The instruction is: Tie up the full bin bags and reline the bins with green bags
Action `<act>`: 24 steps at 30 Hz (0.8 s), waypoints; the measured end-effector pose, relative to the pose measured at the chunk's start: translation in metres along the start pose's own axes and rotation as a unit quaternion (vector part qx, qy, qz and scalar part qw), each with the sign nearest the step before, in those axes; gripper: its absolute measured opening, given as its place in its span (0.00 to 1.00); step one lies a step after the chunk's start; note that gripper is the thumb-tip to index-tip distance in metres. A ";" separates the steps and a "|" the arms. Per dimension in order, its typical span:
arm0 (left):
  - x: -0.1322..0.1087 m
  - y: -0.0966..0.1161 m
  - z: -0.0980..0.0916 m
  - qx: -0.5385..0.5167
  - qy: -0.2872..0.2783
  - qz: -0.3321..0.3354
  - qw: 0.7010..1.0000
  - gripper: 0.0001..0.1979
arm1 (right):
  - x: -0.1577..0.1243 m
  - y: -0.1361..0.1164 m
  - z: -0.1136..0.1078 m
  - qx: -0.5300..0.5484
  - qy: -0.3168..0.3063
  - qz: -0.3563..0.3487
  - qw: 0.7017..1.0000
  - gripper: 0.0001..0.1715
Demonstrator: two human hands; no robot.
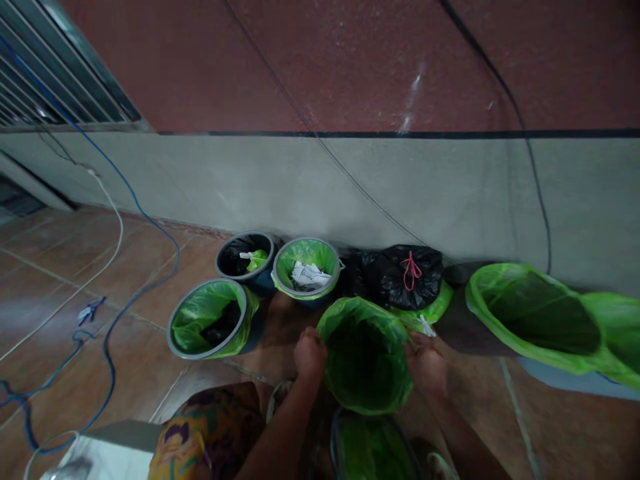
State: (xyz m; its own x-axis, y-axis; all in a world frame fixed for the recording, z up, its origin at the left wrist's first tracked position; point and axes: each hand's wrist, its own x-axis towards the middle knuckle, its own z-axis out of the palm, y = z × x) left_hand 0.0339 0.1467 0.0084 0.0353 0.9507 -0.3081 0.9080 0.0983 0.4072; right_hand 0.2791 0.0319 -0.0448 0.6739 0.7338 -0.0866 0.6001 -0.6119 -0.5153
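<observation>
I hold a green plastic bag open between both hands, just above a small bin lined in green at the bottom of the view. My left hand grips the bag's left rim with closed fingers. My right hand grips the right rim, fingers also closed. The bag's mouth faces up and looks dark and empty inside.
Three small lined bins stand on the tiled floor by the wall: one at left, a dark one, one with paper. A tied black bag sits behind. A large green-lined bin is at right. Blue and white cables lie left.
</observation>
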 end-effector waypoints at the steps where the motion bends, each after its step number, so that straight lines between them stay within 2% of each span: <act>1: -0.002 0.003 -0.003 0.007 0.001 0.004 1.000 0.08 | -0.006 -0.008 -0.002 -0.002 0.002 -0.003 1.000 0.26; 3: -0.006 0.008 -0.007 0.003 0.002 0.008 1.000 0.10 | -0.026 -0.031 0.000 0.009 -0.027 -0.038 0.999 0.24; 5: -0.005 0.008 -0.007 -0.024 -0.004 0.016 1.000 0.11 | -0.055 -0.058 0.007 0.035 -0.124 -0.110 0.986 0.20; 7: -0.001 0.001 -0.005 -0.070 -0.016 0.025 0.997 0.12 | -0.085 -0.083 0.018 0.018 -0.217 -0.183 0.959 0.22; 9: 0.007 -0.010 -0.001 -0.131 -0.031 0.028 0.990 0.14 | -0.110 -0.100 0.028 -0.026 -0.261 -0.203 0.943 0.25; 11: 0.014 -0.024 0.004 -0.187 -0.030 0.010 0.982 0.15 | -0.124 -0.107 0.036 -0.067 -0.275 -0.194 0.939 0.25; 13: 0.018 -0.036 0.006 -0.218 -0.004 -0.024 0.976 0.15 | -0.127 -0.107 0.041 -0.076 -0.274 -0.175 0.943 0.23; 16: 0.014 -0.046 0.008 -0.220 0.020 -0.073 0.973 0.15 | -0.121 -0.100 0.045 -0.031 -0.270 -0.155 0.950 0.18; 19: 0.006 -0.046 0.011 -0.203 -0.009 -0.091 0.975 0.15 | -0.115 -0.092 0.048 0.038 -0.264 -0.128 0.955 0.16; 22: 0.001 -0.041 0.012 -0.189 -0.054 -0.082 0.977 0.16 | -0.109 -0.090 0.049 0.091 -0.272 -0.086 0.954 0.15; 24: 0.001 -0.037 0.012 -0.169 -0.064 -0.070 0.981 0.16 | -0.102 -0.091 0.051 0.098 -0.289 -0.062 0.950 0.14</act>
State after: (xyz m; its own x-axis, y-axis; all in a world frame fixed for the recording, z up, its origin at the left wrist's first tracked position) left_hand 0.0055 0.1404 -0.0178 -0.0087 0.8780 -0.4786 0.7184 0.3384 0.6078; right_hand 0.1337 0.0275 -0.0323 0.2192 0.8710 -0.4397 0.5296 -0.4847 -0.6962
